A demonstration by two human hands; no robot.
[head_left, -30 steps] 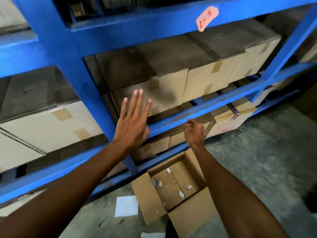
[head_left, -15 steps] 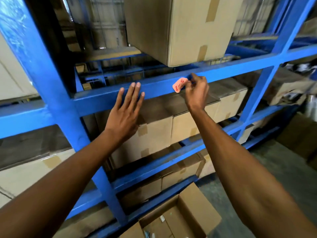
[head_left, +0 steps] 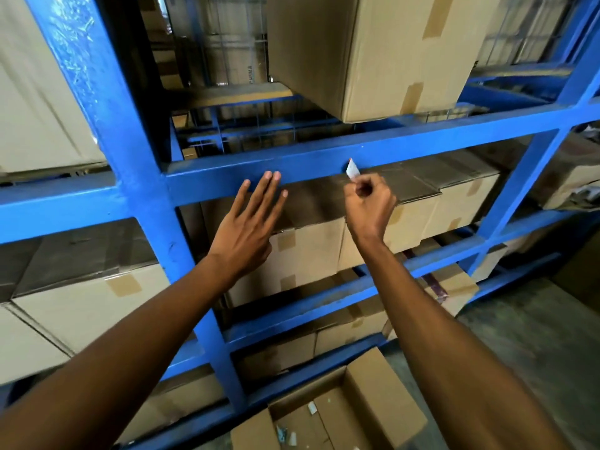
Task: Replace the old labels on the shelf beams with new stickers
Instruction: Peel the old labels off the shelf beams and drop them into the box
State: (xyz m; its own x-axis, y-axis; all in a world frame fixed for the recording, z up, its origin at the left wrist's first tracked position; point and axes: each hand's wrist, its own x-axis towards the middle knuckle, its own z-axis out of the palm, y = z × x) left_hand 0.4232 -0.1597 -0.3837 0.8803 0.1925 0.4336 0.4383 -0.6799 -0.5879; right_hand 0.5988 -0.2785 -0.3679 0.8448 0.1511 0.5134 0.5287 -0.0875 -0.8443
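Observation:
A blue shelf beam (head_left: pixel 311 159) runs across the middle of the view. My right hand (head_left: pixel 368 206) pinches a small label (head_left: pixel 352 170) between thumb and fingers, just below the beam's lower edge; the label shows its pale back side and stands away from the beam. My left hand (head_left: pixel 250 225) is flat with fingers spread, its fingertips resting on the beam's front face to the left of the label. No other label shows on this stretch of beam.
A thick blue upright (head_left: pixel 107 131) stands to the left. A large cardboard box (head_left: pixel 367 53) sits on the shelf above the beam, taped boxes (head_left: pixel 311 251) fill the shelf below. An open box (head_left: pixel 386 397) holding paper scraps lies on the concrete floor below.
The pink label that lay on the beam half a second ago has come off and is in my right hand. My left hand has shifted right along the beam. The view rose from the floor box.

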